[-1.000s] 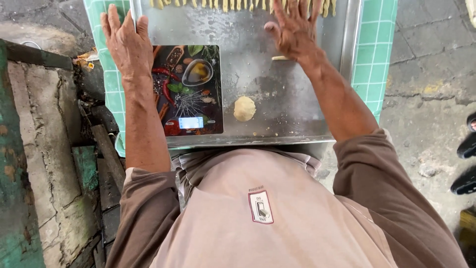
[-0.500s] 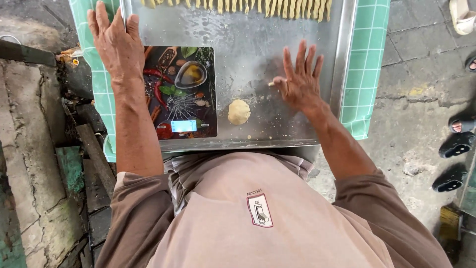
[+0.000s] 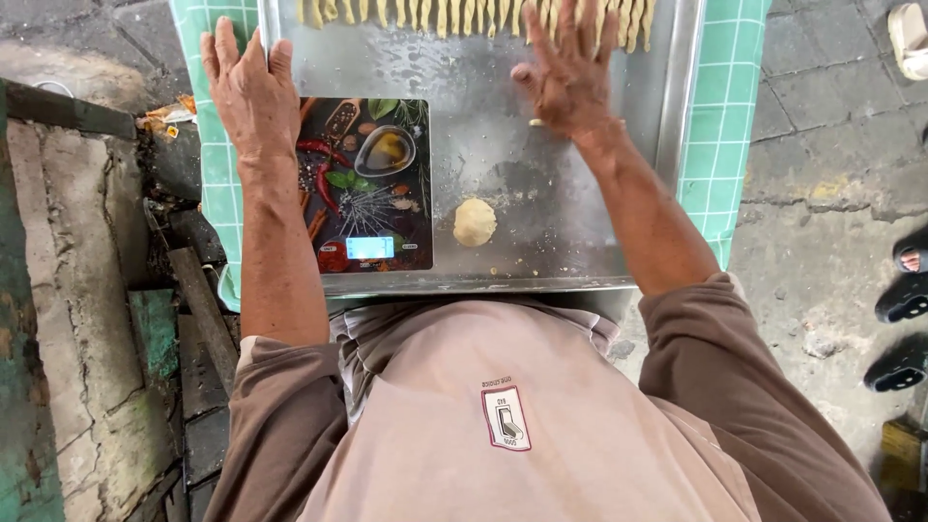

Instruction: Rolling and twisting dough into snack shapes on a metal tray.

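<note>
The steel tray serves as the reference for all positions. It lies on a green checked cloth that shows past its left and right rims.

The right hand lies flat, palm down, on the far right part of the tray, fingers spread apart and extended, clamped on nothing. A short dough piece shows at the heel of this hand, touching it or just under it; only its end is visible. The fingertips reach the row of dough sticks that lines the far edge of the tray, and overlap its right portion.

The left hand rests palm down over the tray's far left rim, fingers straight and close together, thumb side toward the tray centre. It grips nothing; whether the fingertips press on the rim or on the cloth cannot be told.

A kitchen scale, with a picture of spices and herbs on its top and a small lit display near its near edge, sits on the left half of the tray, just beside the left wrist. A flattened dough ball lies on the tray floor just right of the scale, near the tray's near rim and well apart from the right hand.

Beyond the tray's right side, on the stone pavement, dark sandals of other people are partly in view.
</note>
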